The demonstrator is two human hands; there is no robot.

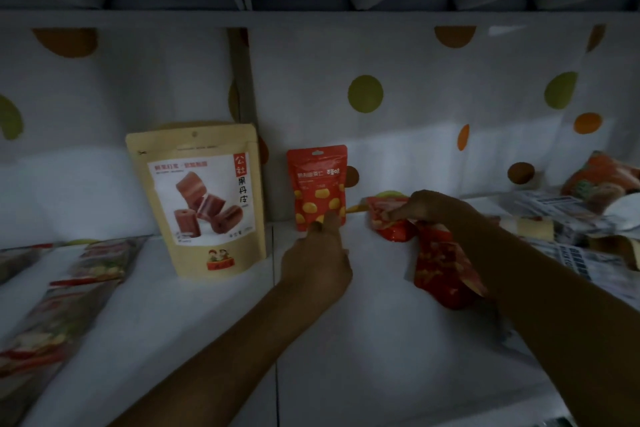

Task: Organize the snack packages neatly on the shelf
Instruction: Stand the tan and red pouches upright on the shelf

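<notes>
The left hand (317,253) is pinching the upright red pouch (318,180), seemingly steadying it, while the right hand (427,208) is pinching a flat packet (382,215).

Tan pouch (204,198): "公社" on red strip, "果丹皮" beneath. Red pouch (318,180): white print too blurred.

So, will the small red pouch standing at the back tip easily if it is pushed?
Probably: the small red pouch stands upright on a narrow base. Its film looks thin, so it is likely light and floppy.
</notes>
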